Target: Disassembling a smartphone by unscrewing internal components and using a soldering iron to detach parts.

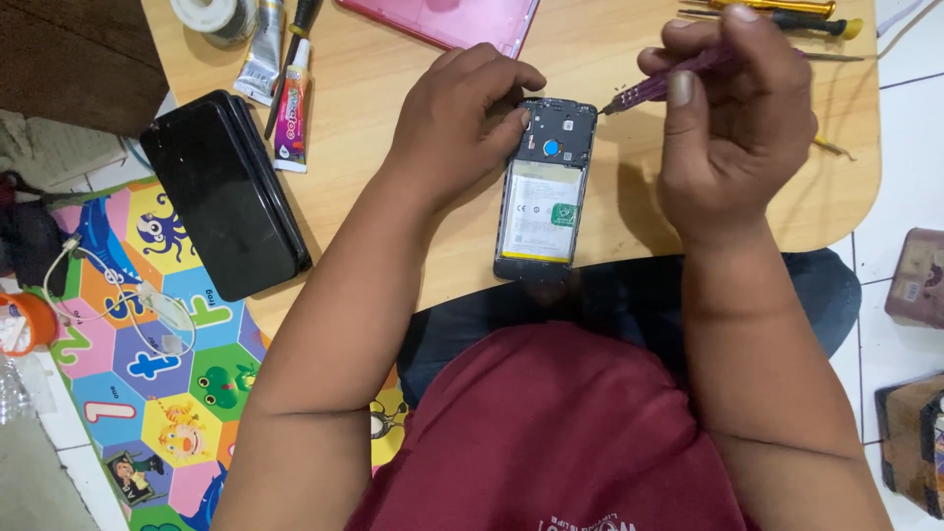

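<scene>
Down on the wooden table lies an opened phone, back cover off, its pale battery sitting exposed in the frame near the front edge. The left hand presses on the phone's upper left corner, fingers curled over the dark top section, grip closed against the frame. The right hand pinches a purple screwdriver, grip clamped on its handle, the tip touching the phone's upper right corner.

Over to the left, a stack of black phones or screens lies at the table's edge, partly hanging past it. Just above it rest a red-and-white glue tube and a silvery tube, with a roll of tape at the top. A pink flat case sits beyond the left hand; whether anything is inside cannot be told. Yellow-handled screwdrivers lie far right. Below, a colourful play mat covers the floor.
</scene>
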